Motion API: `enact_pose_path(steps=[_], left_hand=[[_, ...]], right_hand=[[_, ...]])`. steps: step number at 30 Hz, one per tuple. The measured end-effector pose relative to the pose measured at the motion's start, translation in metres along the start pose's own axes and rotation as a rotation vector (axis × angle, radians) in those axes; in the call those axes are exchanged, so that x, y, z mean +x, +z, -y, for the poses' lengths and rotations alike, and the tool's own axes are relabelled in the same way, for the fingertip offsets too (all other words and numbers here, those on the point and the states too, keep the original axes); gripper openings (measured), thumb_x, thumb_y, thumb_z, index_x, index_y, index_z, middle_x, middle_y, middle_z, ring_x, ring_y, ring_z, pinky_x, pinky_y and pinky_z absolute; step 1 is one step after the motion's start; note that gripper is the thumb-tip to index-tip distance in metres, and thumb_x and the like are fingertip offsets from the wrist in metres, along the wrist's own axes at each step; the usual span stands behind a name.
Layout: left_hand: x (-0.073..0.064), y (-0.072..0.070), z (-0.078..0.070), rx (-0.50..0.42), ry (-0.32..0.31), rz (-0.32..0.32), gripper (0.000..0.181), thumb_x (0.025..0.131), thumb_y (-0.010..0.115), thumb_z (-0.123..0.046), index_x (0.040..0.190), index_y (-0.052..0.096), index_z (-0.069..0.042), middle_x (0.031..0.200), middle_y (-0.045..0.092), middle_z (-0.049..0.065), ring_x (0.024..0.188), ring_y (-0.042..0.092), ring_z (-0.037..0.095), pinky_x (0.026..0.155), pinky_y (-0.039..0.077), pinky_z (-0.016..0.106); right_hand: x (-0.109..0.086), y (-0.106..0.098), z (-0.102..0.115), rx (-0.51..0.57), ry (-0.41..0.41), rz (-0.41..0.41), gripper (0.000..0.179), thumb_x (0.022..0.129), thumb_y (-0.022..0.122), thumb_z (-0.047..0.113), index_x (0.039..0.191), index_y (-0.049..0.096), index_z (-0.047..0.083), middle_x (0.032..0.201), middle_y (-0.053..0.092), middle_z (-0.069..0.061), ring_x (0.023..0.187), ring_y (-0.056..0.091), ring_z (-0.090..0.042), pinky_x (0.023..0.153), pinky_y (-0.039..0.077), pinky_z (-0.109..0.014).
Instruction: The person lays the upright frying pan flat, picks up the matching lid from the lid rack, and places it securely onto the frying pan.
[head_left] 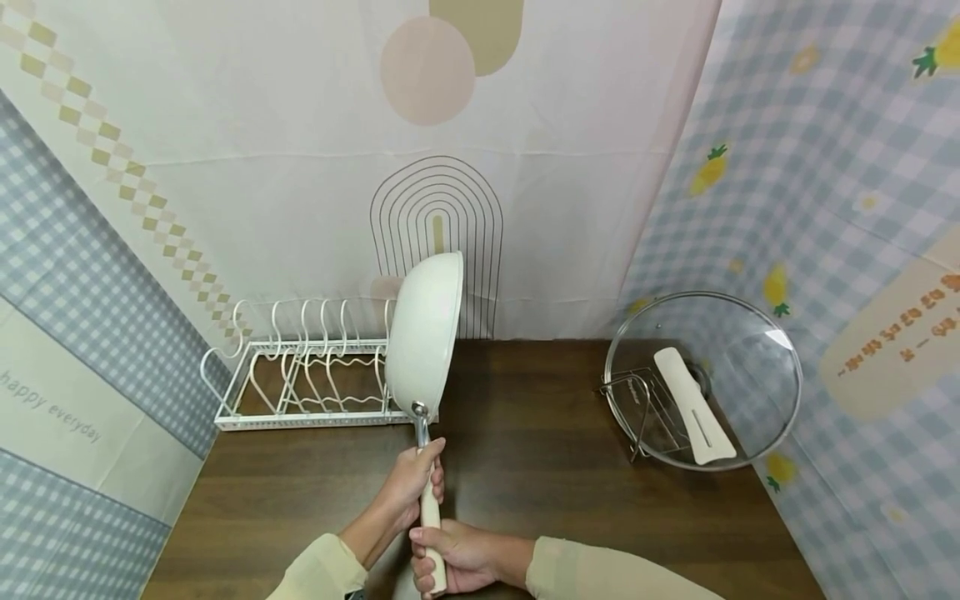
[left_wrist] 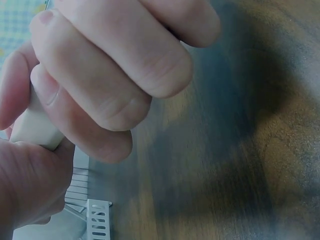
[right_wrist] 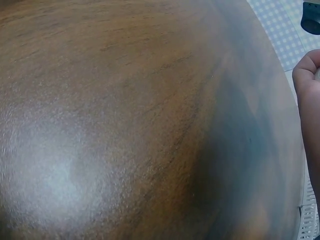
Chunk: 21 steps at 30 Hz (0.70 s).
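A white wok-shaped pan (head_left: 422,333) stands on edge over the right end of a white wire rack (head_left: 300,421), its outer side facing left. Whether it rests in the rack cannot be told. My left hand (head_left: 415,483) grips the upper part of its cream handle (head_left: 430,510), just below the metal neck. Lower down, near the handle's end, the fingers of my right hand (head_left: 459,554) are wrapped round it. Curled fingers (left_wrist: 107,75) and a bit of the handle (left_wrist: 37,127) fill the upper left of the left wrist view. The right wrist view mostly shows tabletop.
On the right of the brown wooden table (head_left: 540,450), a clear glass lid (head_left: 797,392) leans in a wire stand (head_left: 636,417). A white slotted piece (head_left: 693,408) is in front of the lid. Patterned cloths (head_left: 570,208) hang behind and at both sides.
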<state>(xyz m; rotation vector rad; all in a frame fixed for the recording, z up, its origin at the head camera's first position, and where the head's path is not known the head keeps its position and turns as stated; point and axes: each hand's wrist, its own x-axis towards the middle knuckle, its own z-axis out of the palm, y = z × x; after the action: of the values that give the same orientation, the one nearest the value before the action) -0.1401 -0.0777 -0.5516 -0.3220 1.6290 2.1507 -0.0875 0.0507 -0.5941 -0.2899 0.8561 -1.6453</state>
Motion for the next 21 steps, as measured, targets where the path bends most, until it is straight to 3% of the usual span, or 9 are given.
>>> enact_pose_path(steps=[15,21], left_hand=[[-0.0004,0.0030,-0.0011,0.009,0.006,-0.013,0.039,0.094,0.057,-0.040,0.067,0.044,-0.016,0.051,0.043,-0.007,0.043,0.041,0.009,0.044,0.040,0.024],[-0.0019,0.0046,-0.0017,-0.002,0.018,-0.021,0.041,0.093,0.059,-0.042,0.066,0.043,-0.015,0.050,0.043,-0.007,0.042,0.040,0.009,0.044,0.039,0.024]], right_hand=[[-0.0021,0.0012,0.0033,-0.028,0.021,-0.013,0.035,0.107,0.026,0.033,0.077,0.043,0.023,0.063,0.043,0.012,0.060,0.046,-0.004,0.068,0.047,-0.023],[-0.0034,0.0022,0.0062,-0.010,0.044,-0.002,0.036,0.106,0.027,0.034,0.076,0.043,0.022,0.062,0.044,0.012,0.060,0.046,-0.004,0.068,0.045,-0.024]])
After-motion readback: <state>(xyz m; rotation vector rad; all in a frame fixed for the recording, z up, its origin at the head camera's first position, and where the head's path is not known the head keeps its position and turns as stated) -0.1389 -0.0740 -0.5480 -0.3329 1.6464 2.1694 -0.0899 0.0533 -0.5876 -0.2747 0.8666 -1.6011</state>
